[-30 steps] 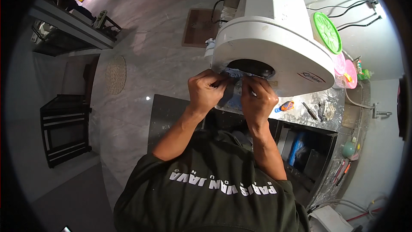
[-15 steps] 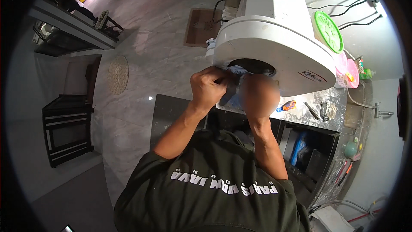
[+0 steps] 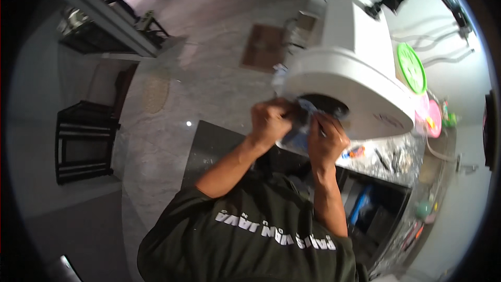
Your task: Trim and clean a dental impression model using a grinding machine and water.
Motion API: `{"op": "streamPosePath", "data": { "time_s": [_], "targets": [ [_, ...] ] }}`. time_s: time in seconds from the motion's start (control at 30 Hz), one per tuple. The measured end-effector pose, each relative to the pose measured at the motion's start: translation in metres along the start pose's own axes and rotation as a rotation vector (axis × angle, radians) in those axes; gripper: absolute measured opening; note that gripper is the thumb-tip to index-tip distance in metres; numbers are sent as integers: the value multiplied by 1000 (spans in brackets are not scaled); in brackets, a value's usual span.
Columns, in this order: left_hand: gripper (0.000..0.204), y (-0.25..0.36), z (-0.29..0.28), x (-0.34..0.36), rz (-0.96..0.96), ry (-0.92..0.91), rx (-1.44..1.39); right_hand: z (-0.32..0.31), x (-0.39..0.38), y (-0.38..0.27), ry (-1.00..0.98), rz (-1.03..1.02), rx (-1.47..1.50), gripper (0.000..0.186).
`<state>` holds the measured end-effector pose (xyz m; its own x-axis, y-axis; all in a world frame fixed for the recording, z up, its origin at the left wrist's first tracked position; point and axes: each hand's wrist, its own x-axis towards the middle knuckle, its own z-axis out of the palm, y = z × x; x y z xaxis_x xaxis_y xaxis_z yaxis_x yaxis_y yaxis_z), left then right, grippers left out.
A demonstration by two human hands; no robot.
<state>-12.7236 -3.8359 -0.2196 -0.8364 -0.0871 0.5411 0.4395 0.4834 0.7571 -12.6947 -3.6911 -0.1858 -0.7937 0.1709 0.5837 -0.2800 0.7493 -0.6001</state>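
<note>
The left grip (image 3: pixel 271 120) is narrow, its fingers curled and seemingly pinched on one side of a crumpled, pale-blue thin sheet (image 3: pixel 307 106). The right grip (image 3: pixel 328 139) is narrow too, thumb against fingers, apparently on the sheet's other side. The sheet lies between the two grips, bunched at the near lip of a dark oval opening (image 3: pixel 332 105) in a large white rounded machine (image 3: pixel 360 91) just beyond them. Blur hides whether it is cloth or plastic.

Handling the sheet well here seems to call for small, matched finger movements: both pinches close to its edge, equal tension from each side, and folds eased out before any firmer pull, since thin material could tear or slip. Fingertips are best kept outside the opening. To the right of the right grip, a small orange-and-blue object (image 3: pixel 357 152) rests on a white-dusted dark counter (image 3: pixel 369 164), near enough for a sleeve or wrist to knock.
</note>
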Motion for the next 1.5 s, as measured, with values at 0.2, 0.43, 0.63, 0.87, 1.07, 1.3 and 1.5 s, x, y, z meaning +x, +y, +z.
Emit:
{"op": "streamPosePath", "data": {
  "time_s": [0.2, 0.43, 0.63, 0.87, 1.07, 1.3, 1.5],
  "targets": [
    [10, 20, -18, -17, 0, -78, -75, -26, -22, -21, -79, 228, 16, 23],
    [10, 15, -23, -19, -161, -86, -136, -14, -12, -4, -247, -13, 31, 27],
    [16, -6, -35, -5, -294, -65, -331, -17, -12, -1, -230, 106, 27, 20],
    [10, -20, -38, 9, -407, -36, -357, -20, -12, 1, -255, 125, 34, 19],
    [14, -6, -25, -6, -291, -169, -238, -13, -12, -3, -192, 115, -23, 21],
    [19, 11, -14, -7, -133, -285, -106, -4, -10, -5, -182, 122, -7, 28],
    [28, 8, -21, -1, -94, -379, -124, -1, -7, 1, -226, 137, 95, 27]
  ]
}}
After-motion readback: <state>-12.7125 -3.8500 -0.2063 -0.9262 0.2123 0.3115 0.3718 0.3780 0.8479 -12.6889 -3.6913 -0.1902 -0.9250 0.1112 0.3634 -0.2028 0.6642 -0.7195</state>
